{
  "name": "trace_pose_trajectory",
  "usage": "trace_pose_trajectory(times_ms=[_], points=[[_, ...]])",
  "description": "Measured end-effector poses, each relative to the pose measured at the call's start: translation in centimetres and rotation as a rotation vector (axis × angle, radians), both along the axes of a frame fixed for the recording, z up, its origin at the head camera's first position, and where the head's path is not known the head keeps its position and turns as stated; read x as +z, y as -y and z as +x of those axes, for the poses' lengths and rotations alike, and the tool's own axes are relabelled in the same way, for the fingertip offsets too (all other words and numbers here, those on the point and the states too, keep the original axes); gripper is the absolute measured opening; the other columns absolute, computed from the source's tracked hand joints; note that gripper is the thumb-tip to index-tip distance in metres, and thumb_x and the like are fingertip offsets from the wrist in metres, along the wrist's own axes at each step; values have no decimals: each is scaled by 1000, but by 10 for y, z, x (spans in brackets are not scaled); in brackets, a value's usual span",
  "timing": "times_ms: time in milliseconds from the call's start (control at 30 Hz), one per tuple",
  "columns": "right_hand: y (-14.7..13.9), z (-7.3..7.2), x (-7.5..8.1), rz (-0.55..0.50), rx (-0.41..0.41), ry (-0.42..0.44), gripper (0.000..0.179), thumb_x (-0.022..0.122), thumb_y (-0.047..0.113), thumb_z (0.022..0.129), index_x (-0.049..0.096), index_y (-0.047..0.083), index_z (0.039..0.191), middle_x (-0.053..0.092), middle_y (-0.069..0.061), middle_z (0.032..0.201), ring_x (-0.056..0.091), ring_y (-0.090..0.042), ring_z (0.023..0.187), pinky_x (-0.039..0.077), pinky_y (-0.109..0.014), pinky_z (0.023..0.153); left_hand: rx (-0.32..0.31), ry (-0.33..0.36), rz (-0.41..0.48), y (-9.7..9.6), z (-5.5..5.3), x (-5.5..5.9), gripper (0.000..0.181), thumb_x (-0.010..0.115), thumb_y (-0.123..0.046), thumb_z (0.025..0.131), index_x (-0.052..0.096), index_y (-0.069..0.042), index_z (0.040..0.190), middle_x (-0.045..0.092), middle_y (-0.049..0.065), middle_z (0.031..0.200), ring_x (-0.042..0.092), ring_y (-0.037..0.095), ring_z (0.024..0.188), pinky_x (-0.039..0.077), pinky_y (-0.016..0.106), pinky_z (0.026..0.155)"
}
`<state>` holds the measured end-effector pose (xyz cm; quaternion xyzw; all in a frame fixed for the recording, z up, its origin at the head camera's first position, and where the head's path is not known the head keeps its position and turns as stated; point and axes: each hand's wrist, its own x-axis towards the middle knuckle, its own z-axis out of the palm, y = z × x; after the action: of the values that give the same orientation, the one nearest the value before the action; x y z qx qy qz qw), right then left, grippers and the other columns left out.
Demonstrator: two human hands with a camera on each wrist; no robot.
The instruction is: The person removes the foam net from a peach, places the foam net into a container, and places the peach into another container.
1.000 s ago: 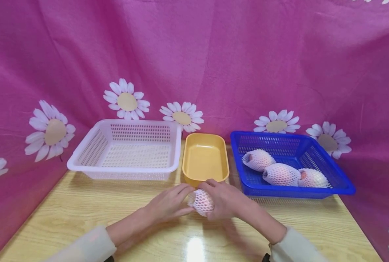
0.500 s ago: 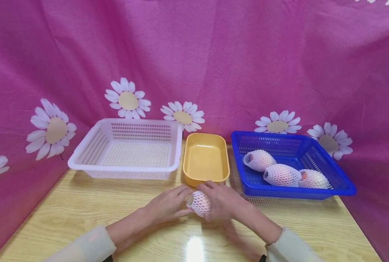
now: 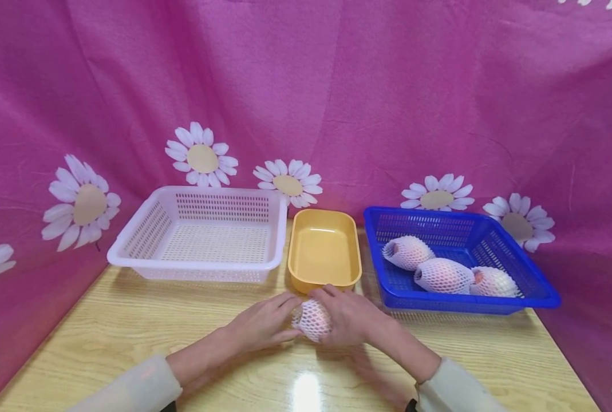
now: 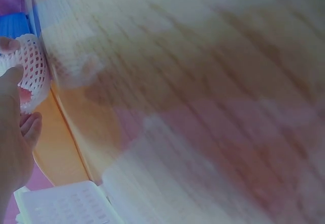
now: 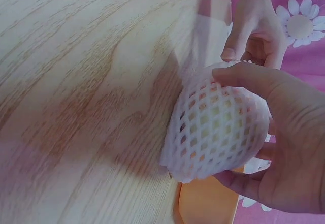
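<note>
Just in front of the yellow tray (image 3: 324,252), both hands are on one round, reddish fruit in a white foam net (image 3: 315,320). My right hand (image 3: 351,316) grips it from the right, thumb and fingers curled round the net (image 5: 218,125) in the right wrist view. From the left, my left hand (image 3: 264,321) has its thumb and fingertips at the net's open end, pinching the edge. In the left wrist view, red skin shows through the opening of the foam net (image 4: 36,74). The fruit's exact kind is hidden by the net.
Back left stands a white perforated basket (image 3: 197,266) with nothing in it. At the right, a blue basket (image 3: 460,300) holds three netted fruits (image 3: 443,276). A pink flowered cloth (image 3: 331,103) hangs behind the wooden table (image 3: 233,372).
The netted fruit and my right hand have shifted slightly left, toward my left hand. The fruit has turned a little. Baskets and tray stay put.
</note>
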<state>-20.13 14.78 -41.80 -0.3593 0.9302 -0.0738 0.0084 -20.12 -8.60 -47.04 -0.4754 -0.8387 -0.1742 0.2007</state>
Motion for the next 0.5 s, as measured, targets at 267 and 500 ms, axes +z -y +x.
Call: trace_pose_trajectory(times_ms=[267,500], points=[[-5,1,4,-23,-31,-19,79,85,46,68,53,19,135,57,2,121,62,-26,94,54,-41,68,20,34,-25,2,1,2,58,76,-37,88,57,1,127,62,9,119,63,20,108,52,28,94],[-9,3,3,-23,-42,-33,82,85,50,68,52,20,137,57,3,125,61,-28,98,54,-44,67,55,87,-19,4,3,1,58,75,-39,88,57,0,127,62,9,121,63,19,108,53,29,93]])
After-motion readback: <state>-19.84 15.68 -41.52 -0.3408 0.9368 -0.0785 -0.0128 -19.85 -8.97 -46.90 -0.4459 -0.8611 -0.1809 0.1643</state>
